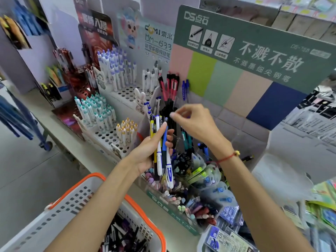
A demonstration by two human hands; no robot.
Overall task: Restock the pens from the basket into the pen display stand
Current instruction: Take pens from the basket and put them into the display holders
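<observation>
The basket (87, 202) runs off the bottom edge, so only part of its pile of pens (125, 237) shows. Above the basket, the left hand (151, 148) covers the middle of its bundle (160, 142). The right hand (192, 122) is motion-blurred at the fingertips (172, 115); whether they pinch anything is unclear. The small print on the green sign (254, 44) is unreadable.

A long pale counter (60, 124) runs along a grey tiled floor (21, 171), with white partition boards (60, 31) behind under even light.
</observation>
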